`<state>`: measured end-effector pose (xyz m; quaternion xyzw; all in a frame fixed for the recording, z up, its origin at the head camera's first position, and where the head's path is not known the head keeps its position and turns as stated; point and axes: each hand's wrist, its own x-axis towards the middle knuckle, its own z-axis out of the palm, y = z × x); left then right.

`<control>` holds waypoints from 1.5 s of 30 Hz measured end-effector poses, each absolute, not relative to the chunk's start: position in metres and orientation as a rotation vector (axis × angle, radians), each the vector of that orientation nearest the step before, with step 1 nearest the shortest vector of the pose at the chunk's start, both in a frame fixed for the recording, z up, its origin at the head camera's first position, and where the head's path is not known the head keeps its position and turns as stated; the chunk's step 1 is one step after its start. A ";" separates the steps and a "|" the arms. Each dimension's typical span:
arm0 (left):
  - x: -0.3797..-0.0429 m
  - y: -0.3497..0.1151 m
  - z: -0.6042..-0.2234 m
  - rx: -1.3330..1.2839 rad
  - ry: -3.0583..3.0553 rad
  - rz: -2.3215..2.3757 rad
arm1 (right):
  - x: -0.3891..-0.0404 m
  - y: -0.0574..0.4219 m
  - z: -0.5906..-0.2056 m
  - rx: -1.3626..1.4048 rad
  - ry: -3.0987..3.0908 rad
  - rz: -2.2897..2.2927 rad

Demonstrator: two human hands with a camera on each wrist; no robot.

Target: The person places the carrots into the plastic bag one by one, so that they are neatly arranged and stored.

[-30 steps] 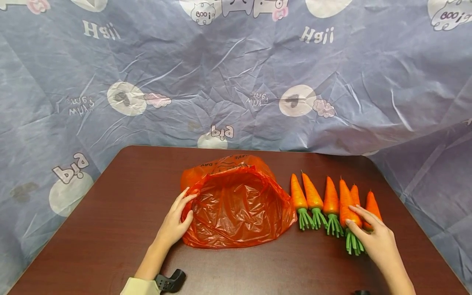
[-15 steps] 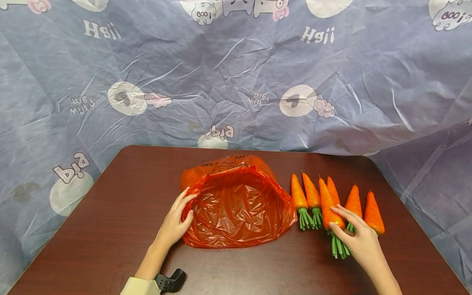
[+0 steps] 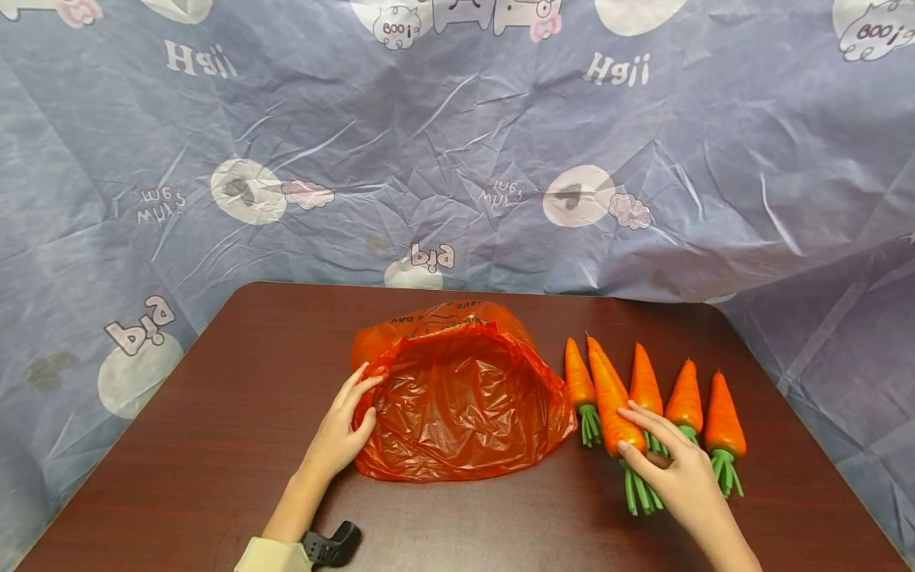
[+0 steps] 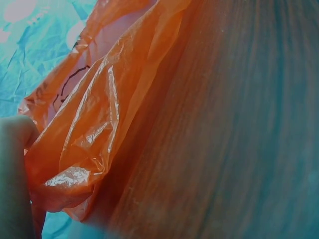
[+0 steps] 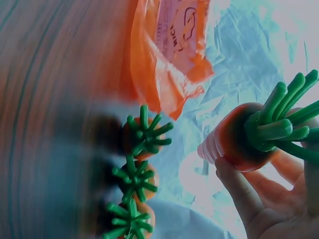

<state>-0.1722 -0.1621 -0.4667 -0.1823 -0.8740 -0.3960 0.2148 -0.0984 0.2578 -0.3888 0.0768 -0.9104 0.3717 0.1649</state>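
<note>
An orange-red plastic bag (image 3: 465,413) lies on the table with its mouth gaping toward me. My left hand (image 3: 336,429) holds the bag's left rim; the left wrist view shows part of that hand (image 4: 15,149) against the film (image 4: 99,124). My right hand (image 3: 675,469) grips a carrot (image 3: 613,397) by its thick end, thumb on one side and fingers on the other. In the right wrist view this carrot (image 5: 237,134) is raised, its green stems toward the camera. Other carrots (image 3: 646,381) lie in a row beneath and beside it, one largely hidden behind it.
The leftmost carrot (image 3: 580,377) lies close to the bag's right corner. A brown wooden table (image 3: 214,413) carries everything. Behind it hangs a wrinkled grey-blue printed cloth (image 3: 429,135). A black strap (image 3: 332,544) sits by the left wrist.
My right hand has lifted the carrot from among the row and carried it left, toward the bag. The carrots on the right are now less covered. The left hand and bag look unmoved.
</note>
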 end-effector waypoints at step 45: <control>-0.174 -0.162 -0.468 -0.542 -2.392 -1.074 | -0.084 0.190 -0.373 0.766 -2.543 1.224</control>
